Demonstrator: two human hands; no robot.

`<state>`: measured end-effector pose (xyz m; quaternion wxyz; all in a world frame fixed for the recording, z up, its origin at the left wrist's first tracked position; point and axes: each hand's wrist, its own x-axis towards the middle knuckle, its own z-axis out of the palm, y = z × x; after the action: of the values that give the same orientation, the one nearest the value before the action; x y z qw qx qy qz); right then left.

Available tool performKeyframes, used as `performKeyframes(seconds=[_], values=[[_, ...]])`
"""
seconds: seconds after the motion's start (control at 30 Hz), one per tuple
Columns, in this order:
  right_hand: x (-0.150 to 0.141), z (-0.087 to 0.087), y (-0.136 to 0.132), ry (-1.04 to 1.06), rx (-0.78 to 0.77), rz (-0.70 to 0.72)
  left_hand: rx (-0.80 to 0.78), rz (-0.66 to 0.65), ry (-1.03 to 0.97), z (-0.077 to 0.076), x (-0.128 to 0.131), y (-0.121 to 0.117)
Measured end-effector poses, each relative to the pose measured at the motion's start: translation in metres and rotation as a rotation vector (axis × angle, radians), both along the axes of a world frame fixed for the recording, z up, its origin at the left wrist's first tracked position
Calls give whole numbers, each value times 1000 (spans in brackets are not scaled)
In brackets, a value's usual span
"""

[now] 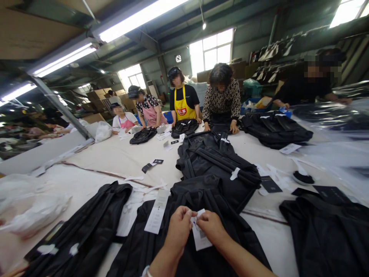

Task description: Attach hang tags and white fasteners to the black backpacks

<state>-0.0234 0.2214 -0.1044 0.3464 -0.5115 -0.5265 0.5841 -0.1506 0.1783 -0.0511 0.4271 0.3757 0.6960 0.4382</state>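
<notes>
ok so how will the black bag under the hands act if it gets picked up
Probably floppy: the bag spreads over the table in soft folds. It looks fairly light for its size, lying rather flat, though its inside is hidden. The long white tag lying on it might swing or slip.

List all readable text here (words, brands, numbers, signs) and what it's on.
Yellow apron: "人家", white on red logo; the character before it is unclear.
Held tag: too small to read.
Left white tag: lines of print, too small.
Right black card: pale print, too blurred.
No legible numbers.
</notes>
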Motion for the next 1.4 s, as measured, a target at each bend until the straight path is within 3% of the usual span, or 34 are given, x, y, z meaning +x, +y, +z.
performKeyframes(seconds=[0.17, 0.27, 0.33, 0.4, 0.47, 0.53, 0.67, 0.73, 0.87, 1.0, 1.1, 1.17, 1.27, 1.4], values=[[-2, 3, -2, -75, 112, 56, 4, -54, 262, 2, -8, 9], [-3, 3, -2, -95, 144, 60, -7, -110, 233, 2, -4, 10], [-3, 2, -2, -125, 169, 43, 10, -70, 162, 2, -1, 11], [-2, -1, -1, -143, 160, 24, 0, -40, -46, 2, 0, 10], [0, -4, 1, -145, 130, 8, -64, -86, -328, 2, -2, 8], [3, -6, 3, -140, 110, 7, -164, -177, -458, 2, -5, 7], [17, -2, 6, -148, 76, 42, -300, -325, -256, 8, -20, 5], [27, 2, 8, -64, -72, 42, -327, -365, -215, 14, -30, 4], [33, 11, 13, 302, -406, -103, -365, -484, -427, 27, -38, -2], [14, 17, 12, 323, -338, -302, -325, -613, -702, 29, -29, -13], [1, 18, 8, 303, -234, -363, -236, -642, -853, 19, -20, -20], [-2, 17, 6, 374, -244, -383, -197, -656, -932, 11, -15, -23], [-1, 13, 6, 481, -325, -422, -173, -685, -988, 2, -9, -25], [0, 13, 12, 498, -350, -483, -168, -737, -979, 6, -8, -27]])
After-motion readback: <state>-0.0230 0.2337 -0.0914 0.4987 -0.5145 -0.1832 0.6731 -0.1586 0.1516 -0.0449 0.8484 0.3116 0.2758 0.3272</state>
